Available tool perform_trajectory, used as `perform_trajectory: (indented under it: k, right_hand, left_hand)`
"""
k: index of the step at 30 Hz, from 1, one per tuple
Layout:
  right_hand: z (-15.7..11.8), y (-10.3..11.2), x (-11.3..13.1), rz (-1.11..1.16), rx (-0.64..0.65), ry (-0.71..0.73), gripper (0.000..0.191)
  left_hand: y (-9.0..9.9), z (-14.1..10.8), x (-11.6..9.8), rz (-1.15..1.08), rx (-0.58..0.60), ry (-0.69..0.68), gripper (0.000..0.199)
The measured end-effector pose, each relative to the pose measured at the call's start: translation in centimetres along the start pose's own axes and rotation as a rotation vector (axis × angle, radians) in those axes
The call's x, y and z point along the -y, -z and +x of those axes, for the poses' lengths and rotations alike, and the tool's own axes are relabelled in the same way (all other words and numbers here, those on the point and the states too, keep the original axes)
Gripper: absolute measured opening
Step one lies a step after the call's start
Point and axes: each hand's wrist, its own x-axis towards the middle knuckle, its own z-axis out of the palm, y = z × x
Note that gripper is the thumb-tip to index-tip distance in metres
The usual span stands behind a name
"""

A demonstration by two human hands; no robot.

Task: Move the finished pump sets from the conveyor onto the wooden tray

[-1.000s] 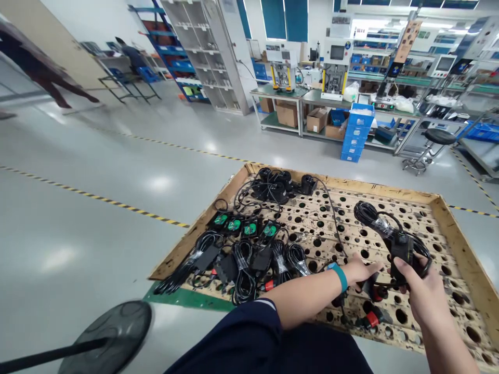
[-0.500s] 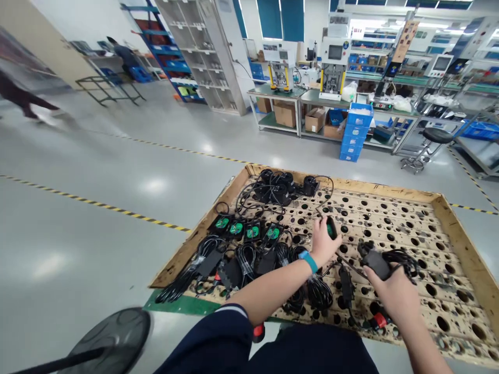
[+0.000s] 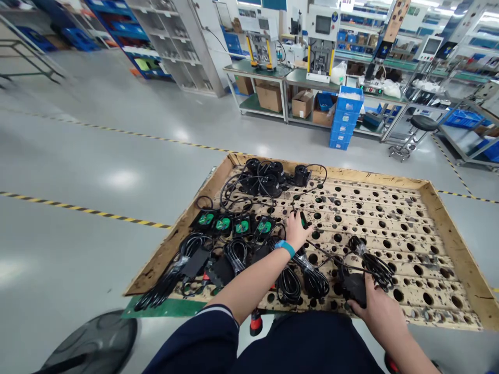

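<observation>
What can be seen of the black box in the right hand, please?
The black box looks like matte plastic, roughly blocky, with an uneven edge. It is at the near part of the rimmed, perforated board; whether it rests there is unclear. The right hand grips it, partly covering it. A coiled black cable lies just beyond, to the right; any join is unclear.

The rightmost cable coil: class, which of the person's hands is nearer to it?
Right. The right hand is just on the near side of the coil, gripping a black box; the left hand is farther off, to the coil's left, at a green-faced part.
</observation>
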Motion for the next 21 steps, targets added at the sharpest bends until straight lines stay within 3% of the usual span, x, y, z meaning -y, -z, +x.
perform_trajectory:
  k: [7,13,17,21]
  right_hand:
    - [-1.9,1.3,-3.3,-0.320,-0.082,0.107,0.075]
    - [-1.2,0.6,-7.0,-0.368,-0.344,0.088,0.083]
    - [1.0,-1.3,-8.6,-0.206,-0.424,-0.026,0.079]
    - [3.3,-4.6,-9.5,-0.100,-0.406,-0.090,0.064]
  left_hand:
    - [2.1,1.5,2.2,0.239,0.134,0.008,0.072]
    - [3.6,1.8,4.1,0.400,0.168,-0.094,0.086]
    - [4.3,0.9,4.1,0.466,0.183,-0.124,0.089]
    - [5.0,-1.1,3.2,0.485,0.078,-0.184,0.067]
